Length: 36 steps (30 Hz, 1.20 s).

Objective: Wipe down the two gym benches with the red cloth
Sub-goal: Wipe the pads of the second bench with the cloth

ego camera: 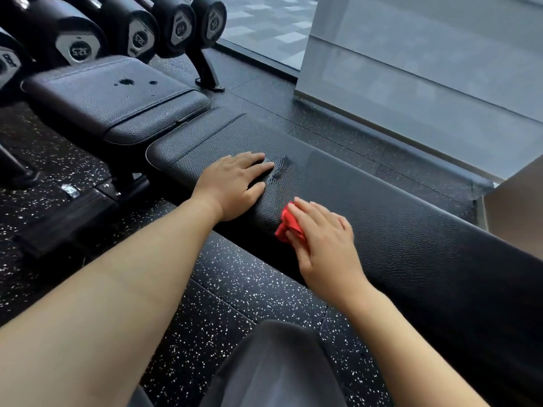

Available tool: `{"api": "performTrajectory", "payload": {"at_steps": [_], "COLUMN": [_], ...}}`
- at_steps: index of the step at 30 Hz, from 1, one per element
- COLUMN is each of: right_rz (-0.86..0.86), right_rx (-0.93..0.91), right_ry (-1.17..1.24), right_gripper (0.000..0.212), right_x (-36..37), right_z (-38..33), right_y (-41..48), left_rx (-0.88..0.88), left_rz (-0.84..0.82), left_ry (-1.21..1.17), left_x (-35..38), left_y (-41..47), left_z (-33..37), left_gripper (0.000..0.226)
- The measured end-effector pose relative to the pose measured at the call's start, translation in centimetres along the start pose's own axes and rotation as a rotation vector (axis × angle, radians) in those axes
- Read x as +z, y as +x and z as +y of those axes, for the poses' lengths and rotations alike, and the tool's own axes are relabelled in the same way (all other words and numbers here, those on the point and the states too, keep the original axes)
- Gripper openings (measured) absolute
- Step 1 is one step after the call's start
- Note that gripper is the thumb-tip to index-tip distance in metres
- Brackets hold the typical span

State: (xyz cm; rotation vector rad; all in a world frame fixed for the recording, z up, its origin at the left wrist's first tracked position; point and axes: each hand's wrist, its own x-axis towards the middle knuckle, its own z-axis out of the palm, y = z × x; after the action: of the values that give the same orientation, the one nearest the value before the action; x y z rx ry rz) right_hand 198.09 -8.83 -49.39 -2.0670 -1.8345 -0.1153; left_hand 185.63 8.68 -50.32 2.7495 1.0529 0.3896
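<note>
A long black padded bench (382, 218) runs from the centre to the lower right. My left hand (235, 183) lies flat on its near end, fingers straight, beside a wet patch (282, 168). My right hand (320, 239) presses the bunched red cloth (289, 224) against the bench's front edge, fingers curled over it. A second black bench pad (111, 95) stands behind at the upper left, with dark liquid spots (126, 81) on its surface.
A rack of black dumbbells (132, 30) lines the top left, its foot (210, 80) on the speckled rubber floor (249, 277). A grey wall panel (426, 77) stands behind the long bench. My grey-trousered knee (273, 365) is at the bottom.
</note>
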Motion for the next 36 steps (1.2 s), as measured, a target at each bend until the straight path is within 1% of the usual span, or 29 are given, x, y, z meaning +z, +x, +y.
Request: {"api": "performTrajectory", "payload": {"at_steps": [3, 7, 9, 11, 13, 16, 19, 23, 31, 34, 36], "right_rz": [0.021, 0.001, -0.001, -0.041, -0.121, -0.151, -0.152, -0.125, -0.14, -0.154, -0.155], "right_rx": [0.017, 0.072, 0.082, 0.092, 0.102, 0.105, 0.116, 0.082, 0.08, 0.078, 0.069], "right_ry": [-0.081, -0.099, -0.077, -0.042, -0.016, -0.035, -0.047, -0.034, -0.026, -0.026, -0.022], "right_gripper": [0.045, 0.048, 0.051, 0.052, 0.049, 0.044, 0.044, 0.04, 0.036, 0.038, 0.04], "right_x": [0.2, 0.4, 0.3, 0.1, 0.1, 0.4, 0.9, 1.4, 2.0, 1.8, 1.7], "right_z": [-0.4, -0.7, -0.4, 0.5, 1.8, 3.4, 4.1, 4.8, 5.2, 5.2, 5.2], "right_y": [-1.8, -1.2, 0.0, 1.8, 4.3, 8.0, 10.3, 12.4, 15.4, 15.4, 15.1], "left_rx": [-0.015, -0.018, -0.017, -0.015, -0.006, 0.001, 0.003, 0.001, -0.004, -0.013, -0.006], "left_rz": [-0.021, -0.018, -0.008, 0.006, 0.026, 0.052, 0.061, 0.051, 0.017, 0.025, 0.003], "left_ry": [0.005, 0.004, -0.001, -0.006, -0.008, -0.013, -0.01, 0.006, 0.05, 0.061, 0.083], "left_x": [-0.1, -0.1, 0.0, 0.1, 0.0, -0.1, -0.2, -0.2, -0.3, -0.2, -0.3], "left_y": [-0.1, -0.1, 0.0, 0.0, 0.0, -0.1, 0.0, 0.1, 0.4, 0.5, 0.4], "left_z": [0.2, 0.1, 0.0, 0.0, -0.1, 0.0, 0.0, 0.0, -0.2, -0.2, -0.1], "left_gripper": [0.066, 0.066, 0.065, 0.068, 0.074, 0.072, 0.067, 0.064, 0.067, 0.07, 0.074]}}
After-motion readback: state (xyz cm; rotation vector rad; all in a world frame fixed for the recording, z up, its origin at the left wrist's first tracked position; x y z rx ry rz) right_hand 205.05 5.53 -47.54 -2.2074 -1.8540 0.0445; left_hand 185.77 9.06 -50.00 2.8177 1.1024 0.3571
